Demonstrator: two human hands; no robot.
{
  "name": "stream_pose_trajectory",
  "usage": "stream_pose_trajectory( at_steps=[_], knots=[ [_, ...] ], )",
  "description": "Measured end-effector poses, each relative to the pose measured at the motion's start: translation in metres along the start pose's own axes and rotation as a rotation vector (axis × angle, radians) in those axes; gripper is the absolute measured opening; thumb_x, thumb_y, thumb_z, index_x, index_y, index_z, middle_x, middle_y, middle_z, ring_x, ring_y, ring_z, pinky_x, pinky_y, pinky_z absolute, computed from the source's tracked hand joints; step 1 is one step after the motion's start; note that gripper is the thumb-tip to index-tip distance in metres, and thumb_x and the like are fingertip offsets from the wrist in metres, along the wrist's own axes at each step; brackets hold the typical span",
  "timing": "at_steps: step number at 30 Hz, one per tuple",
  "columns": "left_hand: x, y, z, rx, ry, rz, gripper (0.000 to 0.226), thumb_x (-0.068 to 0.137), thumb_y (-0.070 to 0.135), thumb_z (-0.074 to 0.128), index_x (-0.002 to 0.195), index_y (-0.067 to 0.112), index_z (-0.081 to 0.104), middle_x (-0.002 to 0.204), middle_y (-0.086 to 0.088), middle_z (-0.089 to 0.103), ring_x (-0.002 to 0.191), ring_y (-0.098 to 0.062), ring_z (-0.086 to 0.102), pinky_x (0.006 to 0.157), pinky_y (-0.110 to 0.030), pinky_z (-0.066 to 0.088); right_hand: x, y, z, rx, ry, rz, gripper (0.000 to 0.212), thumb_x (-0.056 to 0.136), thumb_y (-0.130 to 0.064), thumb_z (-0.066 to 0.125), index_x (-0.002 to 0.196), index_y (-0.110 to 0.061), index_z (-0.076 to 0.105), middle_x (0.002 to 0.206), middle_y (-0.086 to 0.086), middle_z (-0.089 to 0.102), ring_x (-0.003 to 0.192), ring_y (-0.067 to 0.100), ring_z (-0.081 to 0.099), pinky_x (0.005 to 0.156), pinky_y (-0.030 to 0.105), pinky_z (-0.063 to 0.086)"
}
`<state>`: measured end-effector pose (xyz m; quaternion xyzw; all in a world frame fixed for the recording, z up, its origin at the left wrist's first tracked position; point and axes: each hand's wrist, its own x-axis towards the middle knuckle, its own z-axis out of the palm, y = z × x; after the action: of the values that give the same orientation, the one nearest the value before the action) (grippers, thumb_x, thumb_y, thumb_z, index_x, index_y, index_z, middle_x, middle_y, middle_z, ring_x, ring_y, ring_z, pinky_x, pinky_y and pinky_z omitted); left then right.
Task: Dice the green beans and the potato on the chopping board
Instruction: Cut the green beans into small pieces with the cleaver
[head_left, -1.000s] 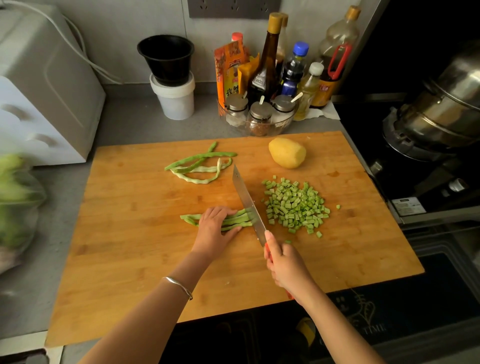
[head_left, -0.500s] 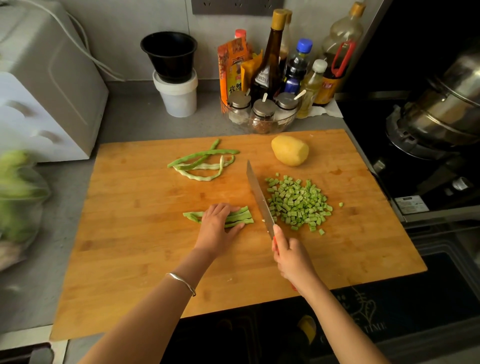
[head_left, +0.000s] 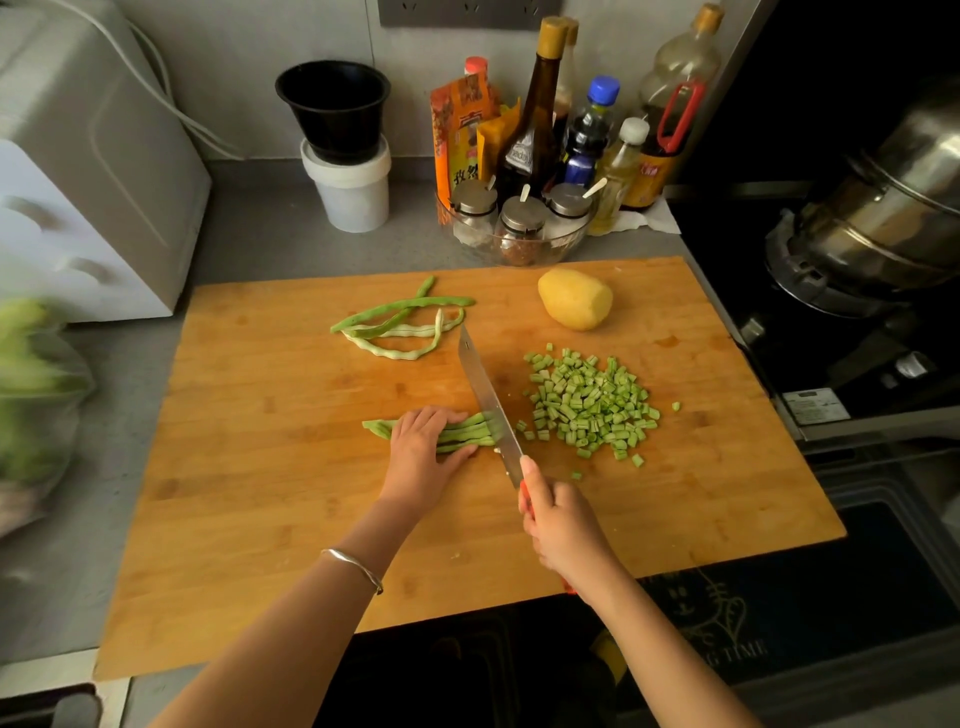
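In the middle of the frame the left hand (head_left: 421, 447) lies over a short bundle of flat green bean strips (head_left: 470, 432). Its fingers are together and curled across the top, with the thumb against the near side, pinning the strips to the large wooden chopping board (head_left: 260, 493). Lower right of centre, the right hand (head_left: 561, 525) is wrapped round the red handle of a long steel kitchen knife (head_left: 485, 395), one finger laid forward toward the blade. The blade stands at the bundle's right end, where the cut is blurred.

Right of the knife lies a heap of small green bean dice (head_left: 587, 405). Near the board's top edge a few long uncut green beans (head_left: 400, 325) lie loosely looped, and right of them sits a whole peeled yellow potato (head_left: 575, 300).

The strips look light, limp and bendy, likely to splay or slide apart, so they want holding flat just behind the cut, fingertips tucked back. The potato looks dense, hard and round, and probably slick where peeled. I'd expect it to roll unless gripped by its broad sides and given a flat face first.
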<state>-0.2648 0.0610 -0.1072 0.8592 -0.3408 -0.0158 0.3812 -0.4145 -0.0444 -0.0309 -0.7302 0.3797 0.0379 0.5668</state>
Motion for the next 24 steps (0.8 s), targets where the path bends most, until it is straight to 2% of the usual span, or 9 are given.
stream_pose_trajectory(
  at_steps=[2, 7, 11, 16, 21, 24],
  knots=[
    [0.001, -0.001, 0.001, -0.012, 0.001, -0.004, 0.033, 0.075, 0.029, 0.078, 0.104, 0.017, 0.066, 0.103, 0.003, 0.064, 0.098, -0.021, 0.055, 0.092, -0.033, 0.035, 0.001, -0.001, 0.006, -0.046, 0.043, 0.005, 0.059, 0.098, -0.059, 0.03, 0.063, -0.014, 0.047, 0.041, -0.008, 0.039, 0.039, 0.01, 0.038, 0.045, 0.025, 0.03],
    [0.002, -0.003, 0.0, -0.012, -0.014, -0.01, 0.031, 0.077, 0.031, 0.076, 0.103, 0.017, 0.066, 0.102, 0.003, 0.064, 0.099, -0.022, 0.054, 0.092, -0.033, 0.034, 0.017, -0.011, 0.022, -0.208, 0.076, 0.027, 0.061, 0.097, -0.062, 0.026, 0.064, -0.016, 0.048, 0.056, -0.002, 0.047, 0.054, 0.019, 0.046, 0.055, 0.03, 0.036],
    [0.002, -0.001, -0.001, -0.002, -0.035, -0.012, 0.031, 0.078, 0.033, 0.074, 0.105, 0.019, 0.065, 0.104, 0.003, 0.063, 0.101, -0.02, 0.053, 0.093, -0.035, 0.035, 0.027, -0.012, 0.014, -0.077, 0.062, 0.081, 0.062, 0.095, -0.065, 0.03, 0.062, -0.016, 0.049, 0.048, -0.007, 0.042, 0.045, 0.015, 0.039, 0.047, 0.029, 0.028],
    [0.007, -0.001, 0.0, -0.01, -0.053, 0.009, 0.033, 0.078, 0.03, 0.075, 0.106, 0.016, 0.065, 0.105, 0.001, 0.064, 0.099, -0.02, 0.056, 0.091, -0.035, 0.04, 0.014, 0.003, -0.013, 0.078, 0.01, 0.093, 0.056, 0.099, -0.057, 0.033, 0.065, -0.014, 0.047, 0.046, -0.004, 0.036, 0.035, 0.011, 0.031, 0.039, 0.023, 0.023],
    [0.02, 0.016, 0.015, -0.023, -0.066, 0.023, 0.033, 0.078, 0.03, 0.076, 0.105, 0.014, 0.066, 0.102, 0.0, 0.064, 0.095, -0.021, 0.056, 0.086, -0.032, 0.039, 0.017, 0.009, -0.053, 0.176, 0.071, 0.109, 0.053, 0.099, -0.054, 0.035, 0.07, -0.011, 0.047, 0.051, 0.001, 0.033, 0.036, 0.014, 0.027, 0.041, 0.023, 0.019],
    [0.027, 0.026, 0.024, -0.025, -0.092, 0.013, 0.034, 0.079, 0.031, 0.075, 0.106, 0.015, 0.065, 0.105, -0.001, 0.064, 0.101, -0.023, 0.055, 0.088, -0.033, 0.038, 0.019, 0.009, -0.064, 0.162, 0.092, 0.107, 0.053, 0.099, -0.053, 0.036, 0.07, -0.011, 0.047, 0.05, 0.001, 0.033, 0.036, 0.014, 0.027, 0.042, 0.023, 0.019]
  ],
)
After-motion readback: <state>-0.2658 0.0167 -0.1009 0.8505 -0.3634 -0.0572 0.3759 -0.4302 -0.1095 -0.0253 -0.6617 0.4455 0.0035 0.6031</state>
